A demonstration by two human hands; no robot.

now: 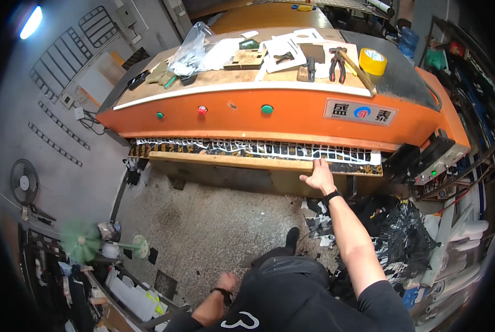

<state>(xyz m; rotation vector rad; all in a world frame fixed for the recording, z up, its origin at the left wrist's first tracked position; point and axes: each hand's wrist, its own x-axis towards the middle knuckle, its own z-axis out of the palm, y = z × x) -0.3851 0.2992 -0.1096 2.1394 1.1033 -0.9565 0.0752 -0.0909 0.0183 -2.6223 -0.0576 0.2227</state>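
Note:
My right hand (318, 176) reaches forward to the wooden board (231, 160) at the front of the orange machine (214, 113). Its fingers lie stretched over the board's front edge, with the thumb spread to the left. Behind this edge, a white lattice sheet with black openings (269, 148) lies on a dark patterned board (344, 167), partly inside the slot under the machine's front. My left hand (227, 281) hangs low beside my body, away from the machine. It is small and blurred, and its fingers do not show clearly.
On the machine top lie pliers (336, 67), a hammer (358, 71), yellow tape (372, 61) and a clear plastic bag (189, 52). Black scraps (397, 232) heap on the floor at right. A green fan (81, 240) stands at lower left. Rolls (463, 243) line the right side.

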